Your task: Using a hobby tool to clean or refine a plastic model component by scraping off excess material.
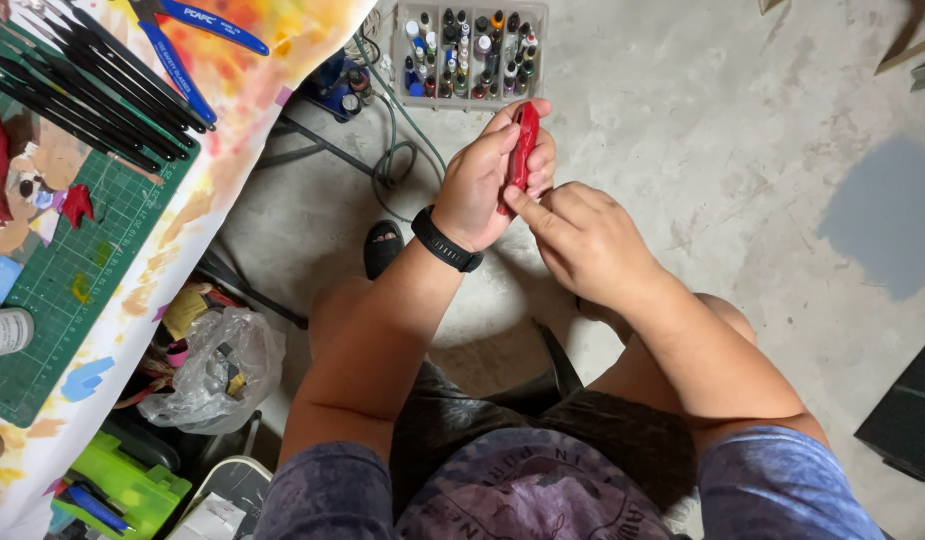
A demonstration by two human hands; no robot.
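Above the concrete floor, left hand grips a red piece; right hand fingertip touches it.

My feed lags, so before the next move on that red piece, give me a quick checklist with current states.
1. Left hand grips the red piece: ok, fingers wrap around it.
2. Right hand on the piece: ok, a fingertip touches its lower end.
3. Piece held over the bare concrete floor, away from the table: ok.
4. Paint bottle tray apart from the hands: ok, it sits on the floor beyond them.
5. Condition of the piece's surface: cannot tell, mostly covered by fingers.
6. Black wristband free of the piece: ok.
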